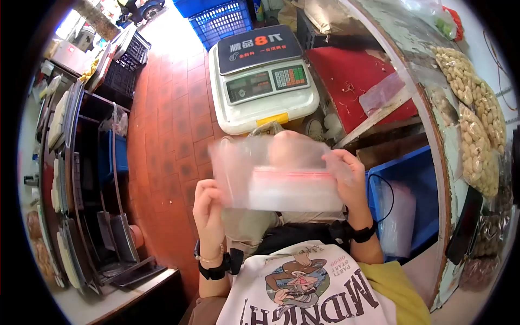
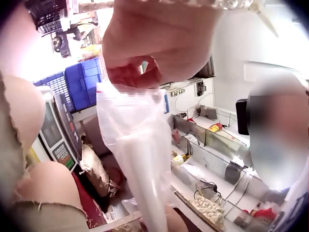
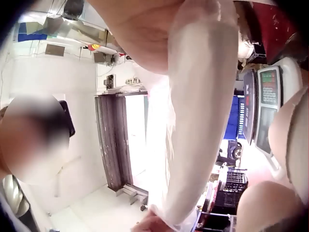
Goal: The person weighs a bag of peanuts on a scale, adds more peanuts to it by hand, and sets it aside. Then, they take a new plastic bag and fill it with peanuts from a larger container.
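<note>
A clear plastic bag with a red-edged strip and a white stack inside [image 1: 295, 196] stretches between both hands above the lap. The left hand [image 1: 210, 208] pinches its left end; in the left wrist view the left hand [image 2: 157, 41] has curled fingers at the top edge of the bag [image 2: 140, 135]. At the other end the right hand [image 1: 351, 181] grips the bag's right side. In the right wrist view the white bundle [image 3: 200, 106] runs down from the right hand [image 3: 140, 34], whose fingertips are hidden behind the plastic.
A digital scale [image 1: 262, 70] stands on a white lidded box [image 1: 227, 120] ahead. To the right is a blue bin [image 1: 428, 216] holding plastic bags, beside a ledge with bagged peanuts [image 1: 476, 146]. Black racks [image 1: 89, 189] stand at left on the red tiled floor [image 1: 173, 135].
</note>
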{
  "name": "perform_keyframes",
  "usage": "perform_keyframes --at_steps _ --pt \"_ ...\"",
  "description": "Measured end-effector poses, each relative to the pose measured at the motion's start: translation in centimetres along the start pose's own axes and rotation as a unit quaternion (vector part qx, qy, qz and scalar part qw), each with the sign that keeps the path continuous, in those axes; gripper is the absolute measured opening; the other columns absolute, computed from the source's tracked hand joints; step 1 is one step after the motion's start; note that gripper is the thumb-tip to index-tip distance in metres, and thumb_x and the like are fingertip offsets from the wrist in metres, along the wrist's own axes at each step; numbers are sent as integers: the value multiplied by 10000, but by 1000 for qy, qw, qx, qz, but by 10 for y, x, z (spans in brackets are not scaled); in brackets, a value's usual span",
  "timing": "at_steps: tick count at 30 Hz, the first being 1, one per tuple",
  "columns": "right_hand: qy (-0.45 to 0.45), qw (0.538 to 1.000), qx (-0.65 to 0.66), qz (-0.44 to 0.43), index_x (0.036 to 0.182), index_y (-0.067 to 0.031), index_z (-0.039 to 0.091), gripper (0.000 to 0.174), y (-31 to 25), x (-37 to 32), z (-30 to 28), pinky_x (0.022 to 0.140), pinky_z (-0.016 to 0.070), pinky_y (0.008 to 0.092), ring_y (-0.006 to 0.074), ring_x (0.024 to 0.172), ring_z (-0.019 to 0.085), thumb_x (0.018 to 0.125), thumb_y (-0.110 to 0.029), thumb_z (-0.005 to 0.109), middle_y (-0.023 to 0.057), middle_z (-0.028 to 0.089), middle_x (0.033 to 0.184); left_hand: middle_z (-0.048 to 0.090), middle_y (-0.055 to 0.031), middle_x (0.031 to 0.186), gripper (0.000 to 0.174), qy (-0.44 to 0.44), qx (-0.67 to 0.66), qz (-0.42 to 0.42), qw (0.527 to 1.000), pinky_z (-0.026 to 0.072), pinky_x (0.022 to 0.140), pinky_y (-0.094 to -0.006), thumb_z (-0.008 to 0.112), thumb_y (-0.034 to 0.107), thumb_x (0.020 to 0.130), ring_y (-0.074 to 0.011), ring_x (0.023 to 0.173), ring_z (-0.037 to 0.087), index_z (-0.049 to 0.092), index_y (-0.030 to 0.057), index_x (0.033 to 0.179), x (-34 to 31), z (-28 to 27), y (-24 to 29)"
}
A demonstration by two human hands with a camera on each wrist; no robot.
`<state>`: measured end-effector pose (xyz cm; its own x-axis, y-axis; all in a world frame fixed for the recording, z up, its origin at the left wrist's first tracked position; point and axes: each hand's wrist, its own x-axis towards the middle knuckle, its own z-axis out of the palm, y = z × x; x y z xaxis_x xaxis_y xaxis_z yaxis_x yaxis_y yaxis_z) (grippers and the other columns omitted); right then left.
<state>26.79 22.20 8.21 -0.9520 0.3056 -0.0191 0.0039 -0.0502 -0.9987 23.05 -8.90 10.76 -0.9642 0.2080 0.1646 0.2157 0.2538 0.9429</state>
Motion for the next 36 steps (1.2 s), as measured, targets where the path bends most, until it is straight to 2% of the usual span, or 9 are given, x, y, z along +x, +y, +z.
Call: perform_keyframes --at_steps 3,5,12,14,17,23,26,31,36 --pt "-17 1000 -16 20 1059 24 640 294 19 -8 5 881 459 241 95 943 575 774 49 575 19 643 970 591 -41 1090 206 -87 15 30 996 442 883 -249 495 29 979 -117 978 544 580 -21 1160 -10 0 -10" --pt "-44 999 -15 18 1062 22 640 313 20 -11 4 884 460 242 93 949 573 760 69 570 21 643 973 596 -22 1055 239 -75 -112 -134 982 456 836 -245 543 57 967 -108 950 550 573 -23 1189 -10 8 -11" --pt "-76 997 0 6 1038 11 639 278 13 -10 5 850 472 236 79 926 585 775 75 579 10 655 958 611 15 1037 334 -149 -220 -175 948 475 777 -228 618 151 959 -69 927 553 575 -6 1251 -9 9 -14" --pt "-71 997 5 -7 1032 4 641 259 14 -7 5 840 474 234 75 920 588 787 67 592 7 659 951 602 30 1018 357 -223 -223 -265 911 469 758 -221 630 171 957 -59 906 544 577 -1 1265 -9 0 -23" --pt "-52 997 -45 -34 1023 -5 646 238 16 -3 5 818 479 230 68 901 590 791 41 620 1 662 930 611 36 964 279 -240 -215 -225 919 465 728 -217 639 162 950 -56 858 548 625 2 1179 -2 6 -18" --pt "-28 999 -18 11 1018 -22 650 268 27 0 5 768 478 222 53 864 585 753 13 639 -14 655 916 636 34 838 115 -140 -157 -192 959 469 628 -220 682 108 896 -45 730 564 676 15 964 -4 18 -38" --pt "-59 997 16 45 1042 -29 644 290 36 3 1 765 469 216 44 882 575 755 12 640 -20 646 935 631 45 760 84 -90 -82 -237 964 464 581 -221 708 68 849 -41 661 558 682 17 910 -2 24 -34" --pt "-155 978 20 141 1107 -44 636 335 27 3 -1 814 469 226 52 924 574 800 -87 766 -29 645 988 624 47 714 86 -35 -62 -239 968 463 572 -223 738 45 812 -38 636 553 685 15 872 -4 30 -37" --pt "-216 972 -72 54 1156 -25 666 418 24 3 -8 891 478 262 92 987 591 791 -153 824 18 674 1064 642 37 765 92 -22 -23 -189 981 473 613 -228 743 46 822 -41 699 570 692 18 894 -5 27 -44"
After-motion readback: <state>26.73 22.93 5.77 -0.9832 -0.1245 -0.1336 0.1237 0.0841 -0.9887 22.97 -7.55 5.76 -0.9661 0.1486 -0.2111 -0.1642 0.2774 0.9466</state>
